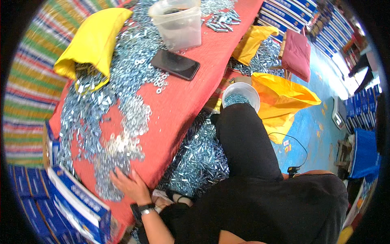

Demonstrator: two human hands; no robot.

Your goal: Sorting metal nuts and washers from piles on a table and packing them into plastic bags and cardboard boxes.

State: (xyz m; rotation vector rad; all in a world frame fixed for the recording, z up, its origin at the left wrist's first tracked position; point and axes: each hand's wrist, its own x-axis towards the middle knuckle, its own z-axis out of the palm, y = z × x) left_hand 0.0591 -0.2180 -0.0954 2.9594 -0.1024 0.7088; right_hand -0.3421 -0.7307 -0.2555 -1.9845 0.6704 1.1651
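Note:
My left hand [132,187], with a dark watch on its wrist, lies at the near end of the red-covered table [158,118]. Its fingers are spread apart over the edge of a pile of small metal washers [111,177], and nothing is gripped in them. More shiny washers [136,116] trail away up the table, beside bluish metal sleeves [83,130]. A yellow bag [95,40] lies on its side there, its mouth toward the loose parts. My right hand does not show; a bit of bare skin appears at the lower edge.
A clear plastic tub [178,30] and a black phone [174,65] are farther up the table. Below its right edge sits a heap of metal parts [203,158]. A white bucket [248,91] stands by my knee, next to orange bags [284,95]. Blue boxes [77,199] crowd the left.

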